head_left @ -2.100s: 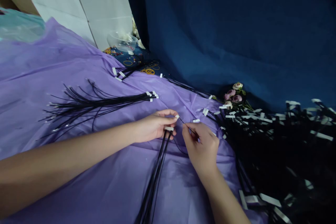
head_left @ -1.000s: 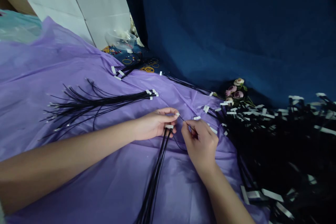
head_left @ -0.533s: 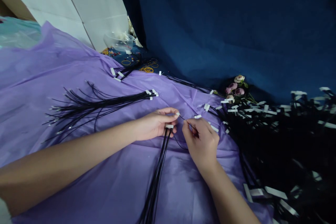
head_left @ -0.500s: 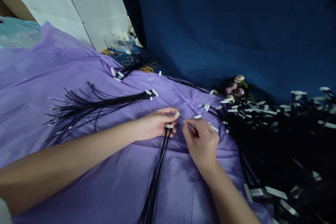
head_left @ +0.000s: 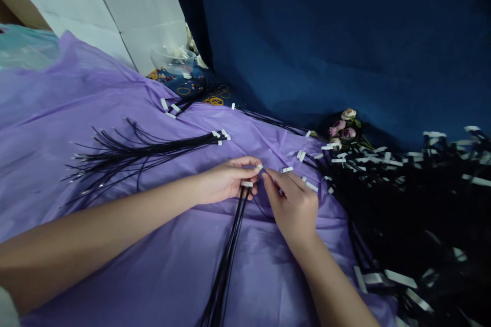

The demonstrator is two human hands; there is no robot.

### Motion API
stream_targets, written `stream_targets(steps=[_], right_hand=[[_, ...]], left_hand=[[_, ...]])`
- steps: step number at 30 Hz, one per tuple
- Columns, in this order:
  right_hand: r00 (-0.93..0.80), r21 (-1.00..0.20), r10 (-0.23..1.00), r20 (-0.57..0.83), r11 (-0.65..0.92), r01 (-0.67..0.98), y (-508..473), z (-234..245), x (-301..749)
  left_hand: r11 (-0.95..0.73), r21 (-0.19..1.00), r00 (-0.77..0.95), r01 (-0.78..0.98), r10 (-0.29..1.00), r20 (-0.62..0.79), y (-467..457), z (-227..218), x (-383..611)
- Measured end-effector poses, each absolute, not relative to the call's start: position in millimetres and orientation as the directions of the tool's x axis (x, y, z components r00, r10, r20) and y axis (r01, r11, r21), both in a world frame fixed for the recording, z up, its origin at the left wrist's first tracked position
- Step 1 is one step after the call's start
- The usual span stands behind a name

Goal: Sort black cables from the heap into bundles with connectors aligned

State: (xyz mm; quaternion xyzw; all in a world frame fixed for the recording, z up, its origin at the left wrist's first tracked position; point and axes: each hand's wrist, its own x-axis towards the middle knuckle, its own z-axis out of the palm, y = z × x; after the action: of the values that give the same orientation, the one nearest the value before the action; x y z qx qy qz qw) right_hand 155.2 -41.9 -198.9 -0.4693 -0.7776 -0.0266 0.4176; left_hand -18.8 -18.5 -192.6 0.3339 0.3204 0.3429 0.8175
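My left hand (head_left: 226,181) is closed around the top of a bundle of thin black cords (head_left: 227,255) with small white tags at their ends; the bundle trails toward me over the purple sheet (head_left: 115,245). My right hand (head_left: 293,204) pinches one black cord just right of the left fingertips, its thumb and forefinger almost touching them. A loop of that cord sags between the two hands.
A fanned bundle of black cords (head_left: 146,148) lies at the left. A large heap of tagged black cords (head_left: 406,204) fills the right. Small artificial roses (head_left: 343,127) sit by the dark blue cloth backdrop (head_left: 326,36). A clear bowl (head_left: 172,60) and yellow rubber bands (head_left: 213,99) are at the back.
My right hand has slid a little left along the cord, closing the gap to my left fingertips. The left hand has kept its grip in place.
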Motion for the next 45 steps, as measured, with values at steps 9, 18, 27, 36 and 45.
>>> stream_targets(steps=[9,18,27,36,45], right_hand=[[-0.235,-0.353,0.723,0.65,0.561,0.749,-43,-200,156],[-0.233,-0.363,0.718,0.656,0.571,0.737,-44,-202,154],[-0.236,-0.367,0.728,0.643,0.564,0.74,-44,-200,153],[-0.209,-0.281,0.662,0.72,0.554,0.784,-44,-192,157],[-0.389,-0.107,0.519,0.761,0.692,0.714,-50,-186,159]], left_hand=[[0.524,0.783,0.547,-0.336,0.785,-0.291,-19,-195,-18],[0.527,0.785,0.544,-0.324,0.783,-0.301,-20,-194,-17],[0.527,0.782,0.537,-0.333,0.788,-0.302,-21,-192,-16],[0.529,0.759,0.518,-0.381,0.802,-0.299,-19,-195,-17],[0.53,0.717,0.47,-0.453,0.826,-0.313,-17,-193,-16]])
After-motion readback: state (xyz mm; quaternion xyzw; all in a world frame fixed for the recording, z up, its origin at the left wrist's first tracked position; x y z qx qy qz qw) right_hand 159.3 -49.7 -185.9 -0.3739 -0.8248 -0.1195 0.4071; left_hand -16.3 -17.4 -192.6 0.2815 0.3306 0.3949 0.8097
